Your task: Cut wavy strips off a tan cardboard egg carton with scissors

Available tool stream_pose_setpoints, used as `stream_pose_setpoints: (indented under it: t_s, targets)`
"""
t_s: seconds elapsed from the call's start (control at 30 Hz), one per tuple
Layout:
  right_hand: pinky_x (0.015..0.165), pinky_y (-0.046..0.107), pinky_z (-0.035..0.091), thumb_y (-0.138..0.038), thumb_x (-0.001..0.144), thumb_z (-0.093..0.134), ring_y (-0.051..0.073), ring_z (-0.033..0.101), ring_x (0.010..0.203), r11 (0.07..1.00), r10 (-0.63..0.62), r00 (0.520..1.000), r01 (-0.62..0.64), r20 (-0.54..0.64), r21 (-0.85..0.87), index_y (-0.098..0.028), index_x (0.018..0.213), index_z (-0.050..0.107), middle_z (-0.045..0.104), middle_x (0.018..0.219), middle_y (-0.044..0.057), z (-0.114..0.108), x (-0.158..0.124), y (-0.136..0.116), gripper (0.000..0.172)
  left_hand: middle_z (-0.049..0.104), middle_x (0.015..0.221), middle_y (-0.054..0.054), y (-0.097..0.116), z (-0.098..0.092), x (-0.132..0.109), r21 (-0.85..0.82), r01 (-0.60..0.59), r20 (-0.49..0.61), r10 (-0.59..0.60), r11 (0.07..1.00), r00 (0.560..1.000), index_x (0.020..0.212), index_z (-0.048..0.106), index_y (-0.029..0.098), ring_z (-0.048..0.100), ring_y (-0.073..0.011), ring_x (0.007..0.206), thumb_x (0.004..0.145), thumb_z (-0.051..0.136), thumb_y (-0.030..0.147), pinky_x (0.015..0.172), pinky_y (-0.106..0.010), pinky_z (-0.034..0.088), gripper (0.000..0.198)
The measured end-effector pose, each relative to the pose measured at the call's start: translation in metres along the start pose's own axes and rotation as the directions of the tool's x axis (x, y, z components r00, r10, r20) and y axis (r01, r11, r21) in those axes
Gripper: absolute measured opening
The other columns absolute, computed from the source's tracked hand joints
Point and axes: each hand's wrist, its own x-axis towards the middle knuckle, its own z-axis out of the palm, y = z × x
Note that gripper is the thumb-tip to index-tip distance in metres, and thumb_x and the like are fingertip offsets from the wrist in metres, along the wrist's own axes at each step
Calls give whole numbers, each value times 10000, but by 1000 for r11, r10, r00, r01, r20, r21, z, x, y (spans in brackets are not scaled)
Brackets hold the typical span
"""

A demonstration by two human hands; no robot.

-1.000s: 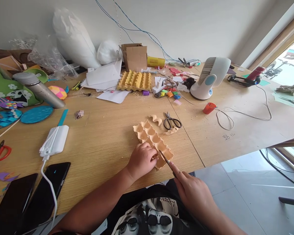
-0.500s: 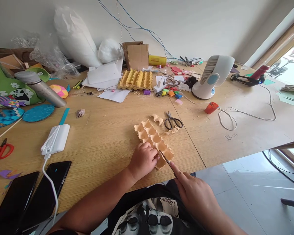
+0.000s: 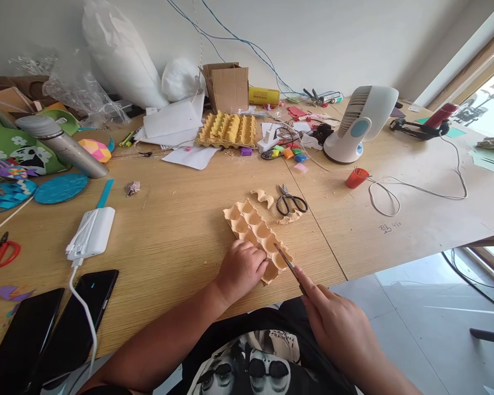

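Note:
A tan egg carton piece (image 3: 253,218) with two rows of cups lies slantwise near the table's front edge. My left hand (image 3: 242,270) is closed on its near left side, fingers curled over the cups. In my right hand (image 3: 333,321) is a thin-bladed knife (image 3: 288,262), index finger stretched along it. The blade lies over the right-hand cups near the close end; whether it touches the pulp I cannot tell. Just beyond the carton are black-handled scissors (image 3: 291,202), a curved carton scrap (image 3: 263,198) and a rough torn strip (image 3: 290,218).
A yellow egg tray (image 3: 226,130), a cardboard box (image 3: 225,88) and a white fan (image 3: 356,129) stand at the back. To the right is a red cup (image 3: 357,178). A power bank (image 3: 91,233), phones (image 3: 80,318) and red-handled scissors (image 3: 0,253) lie to the left.
The knife and my right hand have shifted slightly right, the blade moving from the carton's middle ridge toward its right-hand cups. My left hand keeps its place on the carton.

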Motion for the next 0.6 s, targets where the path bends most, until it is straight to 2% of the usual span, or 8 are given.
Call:
stream_pose_setpoints:
  t_s: [0.33,0.6]
  targets:
    - [493,259,418,-192,1017,386,167,697,600,999,-24,997,26,71,-26,-270,1594,326,711,768,-6,11,-2,-5,585,690,718,-3,1,-1,1,26,-5,16,4,1000,1000,749,624,193,631,-184,741,909,612,195,819,-393,397,161]
    - [482,253,413,-170,998,408,153,678,571,999,-36,999,37,37,-30,-273,1581,353,710,744,-13,10,-2,-5,594,687,701,3,2,-3,1,26,1,20,-1,1000,1000,720,596,191,636,-182,740,913,601,192,833,-395,383,193]
